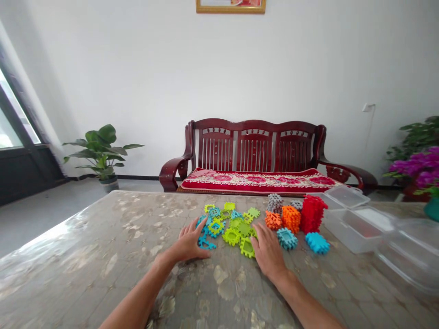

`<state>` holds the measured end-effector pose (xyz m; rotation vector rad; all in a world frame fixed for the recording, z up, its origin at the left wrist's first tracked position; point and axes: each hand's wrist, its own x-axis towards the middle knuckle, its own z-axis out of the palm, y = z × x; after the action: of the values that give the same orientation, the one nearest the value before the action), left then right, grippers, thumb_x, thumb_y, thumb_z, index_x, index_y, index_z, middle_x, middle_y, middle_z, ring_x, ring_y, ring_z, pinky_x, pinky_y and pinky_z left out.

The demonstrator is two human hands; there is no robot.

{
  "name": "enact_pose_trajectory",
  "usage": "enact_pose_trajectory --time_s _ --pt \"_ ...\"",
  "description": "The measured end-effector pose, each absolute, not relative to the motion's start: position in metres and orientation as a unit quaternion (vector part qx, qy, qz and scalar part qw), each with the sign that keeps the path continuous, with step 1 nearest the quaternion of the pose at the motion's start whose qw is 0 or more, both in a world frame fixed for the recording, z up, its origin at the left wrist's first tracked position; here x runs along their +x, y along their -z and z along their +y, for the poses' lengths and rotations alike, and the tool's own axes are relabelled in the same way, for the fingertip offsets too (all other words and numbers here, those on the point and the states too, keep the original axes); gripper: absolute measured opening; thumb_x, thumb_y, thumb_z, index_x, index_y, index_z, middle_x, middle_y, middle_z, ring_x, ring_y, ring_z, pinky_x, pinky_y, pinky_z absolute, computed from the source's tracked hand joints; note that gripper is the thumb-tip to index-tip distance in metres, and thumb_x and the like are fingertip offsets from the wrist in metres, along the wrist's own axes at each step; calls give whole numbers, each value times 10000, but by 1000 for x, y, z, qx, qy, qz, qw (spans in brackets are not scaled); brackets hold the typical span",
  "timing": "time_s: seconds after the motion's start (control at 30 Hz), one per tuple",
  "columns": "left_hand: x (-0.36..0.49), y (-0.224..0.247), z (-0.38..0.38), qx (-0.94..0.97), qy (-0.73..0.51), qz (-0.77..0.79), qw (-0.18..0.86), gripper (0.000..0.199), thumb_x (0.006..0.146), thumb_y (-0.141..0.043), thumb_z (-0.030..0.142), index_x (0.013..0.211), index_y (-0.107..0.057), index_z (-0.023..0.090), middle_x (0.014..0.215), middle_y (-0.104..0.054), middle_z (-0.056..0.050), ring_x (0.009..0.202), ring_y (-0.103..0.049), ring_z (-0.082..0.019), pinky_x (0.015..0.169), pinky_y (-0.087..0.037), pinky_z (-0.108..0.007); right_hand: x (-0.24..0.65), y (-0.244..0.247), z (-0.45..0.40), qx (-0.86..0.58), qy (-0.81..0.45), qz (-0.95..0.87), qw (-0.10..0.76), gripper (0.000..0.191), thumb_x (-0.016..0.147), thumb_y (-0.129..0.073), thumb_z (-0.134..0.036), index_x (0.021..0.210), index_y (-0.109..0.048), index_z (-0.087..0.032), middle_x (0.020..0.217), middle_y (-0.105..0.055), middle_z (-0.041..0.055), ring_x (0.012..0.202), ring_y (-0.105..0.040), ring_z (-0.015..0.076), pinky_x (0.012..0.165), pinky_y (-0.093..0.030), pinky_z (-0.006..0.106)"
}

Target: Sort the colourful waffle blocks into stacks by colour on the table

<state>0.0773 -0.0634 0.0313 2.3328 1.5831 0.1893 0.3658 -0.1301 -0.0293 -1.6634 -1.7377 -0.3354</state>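
Loose flat interlocking pieces with notched edges lie spread on the table (pixel 113 237) between my hands, among them a lime-green piece (pixel 231 236) and a blue piece (pixel 206 243). At the left rim of this spread rests my left hand (pixel 190 241), fingers apart, touching or close against the blue pieces. My right hand (pixel 268 249) lies at the right rim, fingers stretched forward beside a green piece (pixel 247 247). Neither hand visibly grips anything. Just right of it sits a small teal stack (pixel 287 239), with a bright blue stack (pixel 317 243) farther right.
Behind these stand orange stacks (pixel 291 219), a tall red stack (pixel 312 214) and a grey stack (pixel 275 204). Clear plastic boxes (pixel 356 230) occupy the table's right side. Beyond the table are a wooden bench (pixel 255 146) and a potted plant (pixel 103 151).
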Motion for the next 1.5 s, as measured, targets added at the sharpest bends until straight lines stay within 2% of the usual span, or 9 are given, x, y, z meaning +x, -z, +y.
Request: enact_pose_trajectory --time_s 0.2,0.33,0.43,0.6,0.8,0.93,1.13,1.3,1.5 --pt "91 -25 -66 808 -50 581 91 900 790 -595 542 1568 -285 213 1615 -285 -188 1489 -251 -347 1187 -182 -510 357 36 -122 -678 112 -663 297 421 922 -486 -306 1287 -607 -136 1336 -598 187 1289 -508 328 1093 -395 507" --pt "107 -18 -67 784 -71 613 69 832 847 -519 553 1563 -295 194 1606 -294 -203 1485 -260 -345 1169 -215 -503 358 38 -117 -661 75 -672 325 447 922 -479 -340 1307 -593 -144 1347 -595 175 1318 -490 315 1116 -387 499" --pt "116 -16 -75 774 -88 623 65 878 830 -528 596 1576 -257 219 1631 -238 -190 1499 -208 -363 1162 -211 -527 364 40 -114 -637 52 -668 381 449 951 -402 -354 1321 -571 -165 1352 -594 154 1299 -512 280 1110 -405 495" --pt "139 -12 -100 804 -110 583 38 1063 646 -701 660 1556 -321 261 1649 -194 -168 1517 -114 -383 1190 -93 -568 369 43 -111 -610 13 -656 444 452 962 -363 -385 1303 -580 -182 1316 -617 137 1260 -543 254 1096 -429 478" --pt "174 -9 -105 786 -146 599 45 987 690 -650 695 1529 -384 247 1620 -271 -183 1497 -191 -395 1177 -115 -611 371 39 -114 -593 -21 -666 452 433 947 -380 -371 1266 -609 -190 1302 -629 127 1249 -555 244 1093 -431 469" --pt "180 -13 -103 777 -163 606 52 903 737 -637 655 1506 -422 234 1605 -301 -197 1484 -226 -399 1169 -136 -617 370 31 -119 -582 -36 -682 442 466 903 -455 -378 1305 -569 -172 1337 -605 140 1268 -544 255 1094 -427 476" --pt "140 -22 -97 754 -207 621 56 729 842 -570 547 1486 -439 233 1568 -389 -148 1469 -278 -349 1183 -182 -536 364 19 -130 -590 -31 -711 382 654 753 -654 -352 1366 -520 -170 1398 -563 134 1315 -496 285 1120 -387 479" --pt "93 -22 -85 693 -237 676 73 500 929 -441 408 1374 -544 204 1428 -549 -127 1347 -456 -282 1116 -328 -438 363 17 -131 -591 -17 -720 363 604 775 -641 -338 1344 -547 -156 1392 -567 141 1312 -497 286 1116 -386 475" --pt "91 -22 -82 704 -229 666 91 390 863 -499 319 1218 -617 208 1302 -621 -101 1228 -538 -259 1060 -367 -396 367 22 -128 -592 15 -712 378 493 841 -575 -339 1306 -578 -176 1342 -600 139 1276 -530 276 1088 -418 465"
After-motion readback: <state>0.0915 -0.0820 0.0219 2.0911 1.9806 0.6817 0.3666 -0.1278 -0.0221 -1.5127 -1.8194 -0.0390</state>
